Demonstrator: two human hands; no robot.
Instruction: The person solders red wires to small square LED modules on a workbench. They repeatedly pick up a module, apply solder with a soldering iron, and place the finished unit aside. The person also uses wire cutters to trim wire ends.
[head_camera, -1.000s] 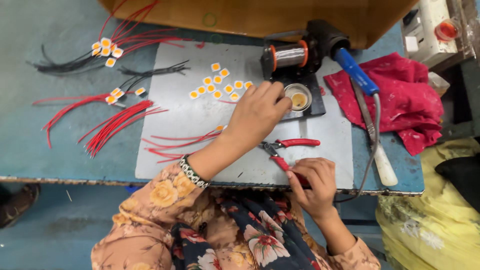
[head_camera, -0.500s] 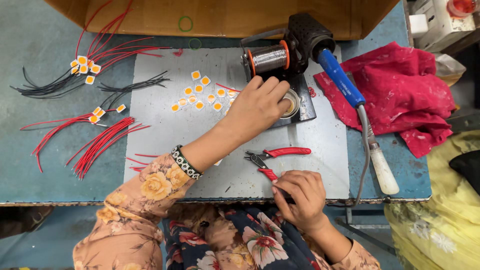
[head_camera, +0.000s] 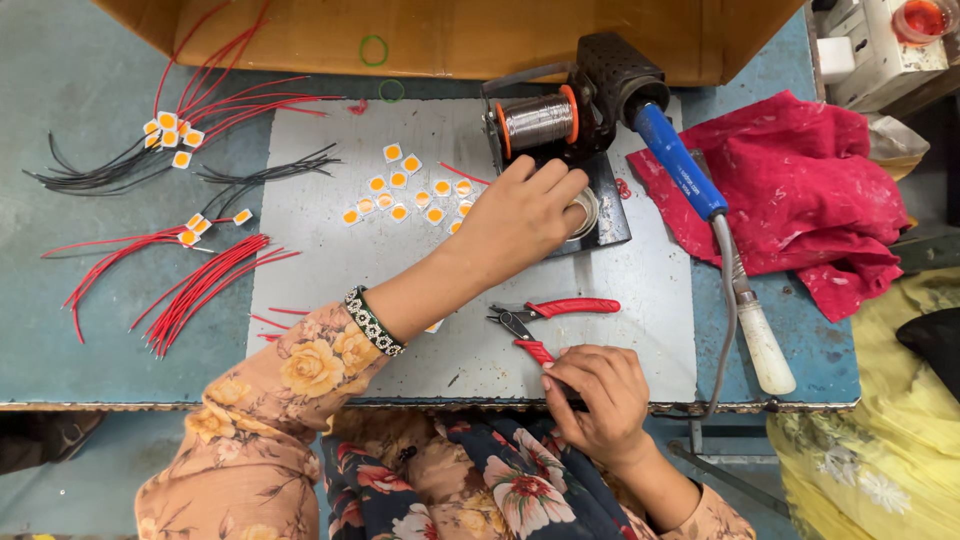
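The left hand (head_camera: 520, 215) lies with fingers curled over the small round tin (head_camera: 583, 213) on the soldering stand (head_camera: 590, 140). The right hand (head_camera: 592, 395), loosely closed, touches the red-handled cutters (head_camera: 545, 320), which lie below the stand, handles pointing right.

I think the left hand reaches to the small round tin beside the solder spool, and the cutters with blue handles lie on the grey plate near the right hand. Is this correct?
Not quite: the head view shows the cutters have red handles, not blue. The rest holds: the left hand reaches to the small round tin beside the solder spool, and the cutters lie on the grey plate near the right hand.
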